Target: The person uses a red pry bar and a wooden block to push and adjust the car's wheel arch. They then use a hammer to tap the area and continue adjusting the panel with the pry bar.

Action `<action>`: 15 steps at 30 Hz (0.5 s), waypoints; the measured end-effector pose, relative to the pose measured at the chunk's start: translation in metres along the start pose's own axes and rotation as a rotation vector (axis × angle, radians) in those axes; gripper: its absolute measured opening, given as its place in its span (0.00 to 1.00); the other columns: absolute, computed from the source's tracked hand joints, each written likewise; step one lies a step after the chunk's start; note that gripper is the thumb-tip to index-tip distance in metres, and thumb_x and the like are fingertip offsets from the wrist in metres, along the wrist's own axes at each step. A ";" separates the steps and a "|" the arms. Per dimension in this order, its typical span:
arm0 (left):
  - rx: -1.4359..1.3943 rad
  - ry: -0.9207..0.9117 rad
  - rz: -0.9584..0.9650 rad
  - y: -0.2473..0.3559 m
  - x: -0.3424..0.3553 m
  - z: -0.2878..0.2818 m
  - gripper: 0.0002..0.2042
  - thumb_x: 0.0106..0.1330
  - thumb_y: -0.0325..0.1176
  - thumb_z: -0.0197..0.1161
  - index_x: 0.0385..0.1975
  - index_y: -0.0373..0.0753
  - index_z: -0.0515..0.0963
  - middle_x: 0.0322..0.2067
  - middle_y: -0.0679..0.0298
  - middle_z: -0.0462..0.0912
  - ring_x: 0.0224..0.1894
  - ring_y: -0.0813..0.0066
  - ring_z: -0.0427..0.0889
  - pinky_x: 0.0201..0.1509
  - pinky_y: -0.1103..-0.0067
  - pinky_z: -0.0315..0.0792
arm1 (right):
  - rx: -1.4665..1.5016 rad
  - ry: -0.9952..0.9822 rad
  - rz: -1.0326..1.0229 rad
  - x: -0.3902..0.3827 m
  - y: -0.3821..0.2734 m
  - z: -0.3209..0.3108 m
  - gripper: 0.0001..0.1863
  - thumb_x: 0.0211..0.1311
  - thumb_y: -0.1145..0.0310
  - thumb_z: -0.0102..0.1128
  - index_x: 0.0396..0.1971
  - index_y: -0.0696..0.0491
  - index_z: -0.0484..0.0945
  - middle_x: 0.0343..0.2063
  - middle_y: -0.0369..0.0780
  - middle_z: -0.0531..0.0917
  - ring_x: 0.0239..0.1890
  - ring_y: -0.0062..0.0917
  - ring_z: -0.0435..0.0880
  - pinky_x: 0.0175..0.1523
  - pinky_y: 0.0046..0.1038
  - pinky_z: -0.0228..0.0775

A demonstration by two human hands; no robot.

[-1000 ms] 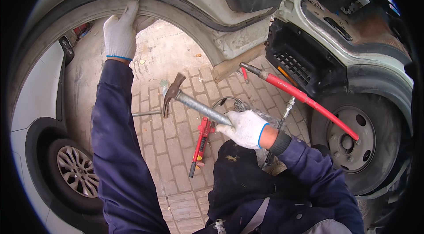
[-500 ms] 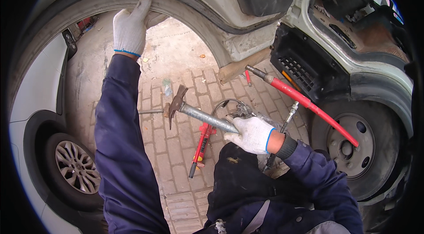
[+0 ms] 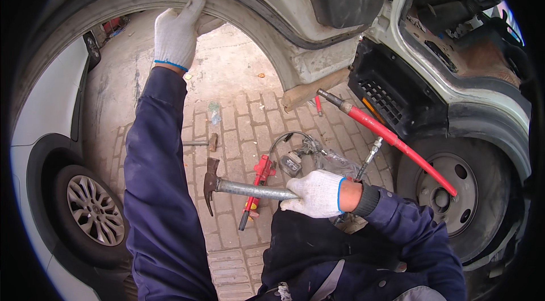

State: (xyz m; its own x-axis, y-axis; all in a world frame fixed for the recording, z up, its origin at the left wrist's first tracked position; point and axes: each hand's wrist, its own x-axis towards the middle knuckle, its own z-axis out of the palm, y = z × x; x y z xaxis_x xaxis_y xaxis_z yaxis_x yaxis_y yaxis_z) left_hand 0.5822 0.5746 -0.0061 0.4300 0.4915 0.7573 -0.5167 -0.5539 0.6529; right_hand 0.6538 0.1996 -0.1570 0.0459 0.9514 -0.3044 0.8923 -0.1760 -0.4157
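Observation:
My right hand (image 3: 315, 194), in a white knit glove, is closed around the metal handle of a claw hammer (image 3: 250, 189). The hammer lies nearly level, its rusty head pointing left. At the upper left, my gloved left hand (image 3: 175, 35) grips the lower edge of an open vehicle door (image 3: 272, 54). Its thumb lies on the inner side, and its fingers are mostly hidden behind the edge. A wooden block (image 3: 312, 90) is wedged at the door's lower corner. Beside it, a long red hydraulic ram (image 3: 392, 138) slants from the block toward the wheel.
On the brick paving (image 3: 230, 221) lie a red hand pump (image 3: 261, 175), a second hammer (image 3: 213, 142), a black hose (image 3: 277, 141) and clear plastic (image 3: 338, 162). A white car (image 3: 48, 108) stands left. At right are the step (image 3: 392, 88) and a wheel (image 3: 454, 187).
My right hand has lowered the hammer toward me and slightly left, bringing it more level. My left hand keeps its grip on the door edge; the view has shifted slightly.

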 end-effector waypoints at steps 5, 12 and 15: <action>-0.170 0.016 -0.079 0.012 -0.006 0.011 0.19 0.80 0.37 0.68 0.36 0.20 0.82 0.38 0.52 0.89 0.43 0.66 0.94 0.47 0.72 0.93 | 0.321 0.538 0.465 -0.005 0.035 -0.067 0.33 0.77 0.40 0.61 0.47 0.61 0.86 0.36 0.59 0.89 0.43 0.52 0.92 0.51 0.47 0.83; -0.134 -0.017 -0.080 0.009 -0.002 0.008 0.17 0.83 0.33 0.63 0.38 0.20 0.77 0.42 0.48 0.87 0.49 0.57 0.94 0.56 0.68 0.93 | 0.073 0.272 0.121 -0.002 0.021 -0.010 0.26 0.77 0.45 0.64 0.45 0.58 0.84 0.29 0.58 0.87 0.36 0.58 0.89 0.45 0.49 0.82; -0.041 -0.063 -0.042 0.005 -0.004 0.003 0.17 0.83 0.33 0.63 0.42 0.17 0.78 0.42 0.48 0.88 0.50 0.57 0.94 0.57 0.66 0.93 | -0.014 0.202 0.000 -0.016 0.013 -0.024 0.27 0.78 0.44 0.62 0.44 0.58 0.83 0.29 0.57 0.86 0.38 0.58 0.89 0.47 0.52 0.82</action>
State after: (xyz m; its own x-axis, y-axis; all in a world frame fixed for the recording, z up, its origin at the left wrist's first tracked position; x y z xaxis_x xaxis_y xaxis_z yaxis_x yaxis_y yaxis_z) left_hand 0.5801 0.5679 -0.0052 0.4972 0.4695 0.7297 -0.5267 -0.5050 0.6838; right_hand 0.6756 0.1882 -0.1366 0.1340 0.9830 -0.1258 0.8986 -0.1741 -0.4028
